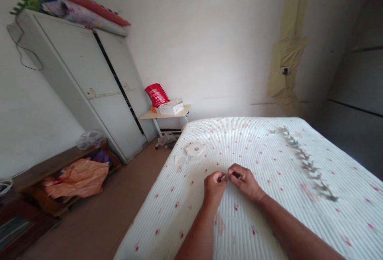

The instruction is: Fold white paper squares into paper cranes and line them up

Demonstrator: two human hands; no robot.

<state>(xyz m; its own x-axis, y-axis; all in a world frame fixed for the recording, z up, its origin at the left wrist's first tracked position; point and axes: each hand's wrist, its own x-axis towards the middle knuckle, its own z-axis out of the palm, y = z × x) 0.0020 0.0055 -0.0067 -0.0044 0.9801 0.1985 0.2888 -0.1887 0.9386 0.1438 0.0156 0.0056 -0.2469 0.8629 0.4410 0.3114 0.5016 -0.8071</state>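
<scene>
Above the middle of the bed (254, 228), my left hand (214, 184) and my right hand (243, 180) meet fingertip to fingertip. Both are closed in a pinch on a small greyish thing (224, 177); fingers cover most of it, so its kind cannot be made out. Beyond my left hand lie a white paper packet (194, 148) with a round dark mark and a printed leaflet (181, 160). To the right of my right hand, a long row of small grey-brown pieces (308, 166) runs across the bedcover; they look blurred.
A small table (146, 114) at the bed's far left corner bears a red bag (156, 94) and a white box (172, 109). A grey cabinet (80, 64) stands left, with rolled mats (86, 12) on top. An orange plastic bag (79, 178) lies on a low wooden bench (38, 164).
</scene>
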